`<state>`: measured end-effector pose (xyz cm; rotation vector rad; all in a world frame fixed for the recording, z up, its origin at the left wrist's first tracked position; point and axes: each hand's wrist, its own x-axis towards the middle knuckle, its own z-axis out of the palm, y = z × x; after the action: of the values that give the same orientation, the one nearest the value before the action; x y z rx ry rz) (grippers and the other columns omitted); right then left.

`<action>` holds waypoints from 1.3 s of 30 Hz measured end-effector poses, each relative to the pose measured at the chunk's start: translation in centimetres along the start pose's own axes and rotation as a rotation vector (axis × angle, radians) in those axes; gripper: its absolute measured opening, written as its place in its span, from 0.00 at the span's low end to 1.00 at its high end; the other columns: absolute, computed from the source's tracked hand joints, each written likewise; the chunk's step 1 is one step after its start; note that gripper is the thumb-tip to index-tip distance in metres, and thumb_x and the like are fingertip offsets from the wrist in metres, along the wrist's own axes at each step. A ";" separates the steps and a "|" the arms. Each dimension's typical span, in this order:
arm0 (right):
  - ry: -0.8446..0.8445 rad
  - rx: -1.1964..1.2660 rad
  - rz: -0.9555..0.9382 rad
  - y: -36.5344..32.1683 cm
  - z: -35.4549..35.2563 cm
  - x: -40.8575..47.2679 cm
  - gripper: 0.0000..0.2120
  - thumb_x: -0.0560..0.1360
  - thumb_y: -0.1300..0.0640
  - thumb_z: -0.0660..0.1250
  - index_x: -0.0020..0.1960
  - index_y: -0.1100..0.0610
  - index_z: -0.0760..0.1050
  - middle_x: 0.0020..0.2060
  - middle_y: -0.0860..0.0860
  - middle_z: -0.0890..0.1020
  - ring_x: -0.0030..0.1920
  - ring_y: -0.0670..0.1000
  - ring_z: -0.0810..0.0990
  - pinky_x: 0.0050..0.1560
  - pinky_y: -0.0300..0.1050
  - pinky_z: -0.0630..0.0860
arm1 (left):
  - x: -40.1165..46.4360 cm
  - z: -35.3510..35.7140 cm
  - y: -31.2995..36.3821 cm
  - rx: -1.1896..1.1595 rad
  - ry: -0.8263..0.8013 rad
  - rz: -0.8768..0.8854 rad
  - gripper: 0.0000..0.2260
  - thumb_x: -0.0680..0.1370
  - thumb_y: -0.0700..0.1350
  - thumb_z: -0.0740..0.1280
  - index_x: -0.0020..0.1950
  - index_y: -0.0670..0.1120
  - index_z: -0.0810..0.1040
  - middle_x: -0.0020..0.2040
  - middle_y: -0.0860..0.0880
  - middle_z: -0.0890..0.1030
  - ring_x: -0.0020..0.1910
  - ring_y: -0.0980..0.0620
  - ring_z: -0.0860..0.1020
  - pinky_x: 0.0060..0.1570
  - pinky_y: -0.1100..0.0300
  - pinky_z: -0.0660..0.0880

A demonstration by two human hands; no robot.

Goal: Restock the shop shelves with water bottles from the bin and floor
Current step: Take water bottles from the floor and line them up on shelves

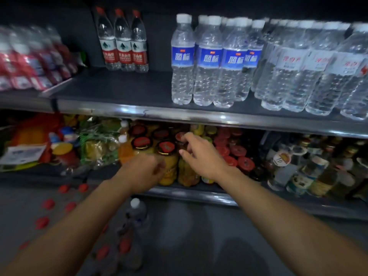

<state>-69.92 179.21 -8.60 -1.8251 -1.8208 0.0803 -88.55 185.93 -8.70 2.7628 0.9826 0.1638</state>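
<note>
Left hand (142, 170) blurred, its grasp unreadable, right hand (201, 154) loosely spread and empty over jars (166, 148), floor bottles (137, 214) at six o'clock smeared.

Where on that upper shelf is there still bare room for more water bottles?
The upper shelf is bare in front of the three red-label bottles, between the red packs and the blue-label bottles. From there rightward, clear bottles crowd it. The jar shelf below is packed.
</note>
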 end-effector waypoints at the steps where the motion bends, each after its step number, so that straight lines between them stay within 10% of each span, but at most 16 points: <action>1: -0.035 0.018 0.009 -0.2 1.7 -0.5 0.13 0.77 0.53 0.63 0.60 0.56 0.69 0.49 0.56 0.77 0.49 0.59 0.77 0.48 0.53 0.74 | -0.7 1.1 -0.9 -0.011 -0.029 -0.022 0.06 0.77 0.51 0.63 0.49 0.51 0.77 0.51 0.48 0.80 0.53 0.44 0.79 0.47 0.54 0.75; 12: -0.429 0.100 0.152 -1.3 17.1 -3.0 0.15 0.79 0.53 0.62 0.64 0.56 0.68 0.56 0.56 0.77 0.55 0.57 0.76 0.47 0.42 0.67 | -5.4 11.7 -9.3 0.024 -0.341 -0.297 0.10 0.79 0.50 0.59 0.54 0.47 0.76 0.57 0.44 0.79 0.56 0.43 0.77 0.53 0.51 0.74; 21: -0.660 0.005 0.130 -1.5 24.0 -0.6 0.23 0.77 0.52 0.64 0.69 0.55 0.60 0.64 0.58 0.73 0.60 0.63 0.75 0.54 0.54 0.74 | -7.0 17.1 -12.9 -0.026 -0.518 -0.336 0.13 0.79 0.48 0.61 0.59 0.45 0.77 0.60 0.43 0.78 0.60 0.42 0.76 0.58 0.50 0.73; 39: -0.782 -0.133 0.015 -1.8 26.5 2.0 0.16 0.77 0.57 0.62 0.64 0.58 0.66 0.57 0.63 0.77 0.55 0.65 0.76 0.42 0.49 0.66 | -6.1 19.8 -13.0 -0.105 -0.644 -0.338 0.12 0.78 0.46 0.63 0.56 0.41 0.78 0.59 0.41 0.79 0.59 0.42 0.77 0.56 0.52 0.72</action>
<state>-82.47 189.85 -29.53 -2.0676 -2.3588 0.7917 -97.79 188.83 -31.13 2.2535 1.1667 -0.6577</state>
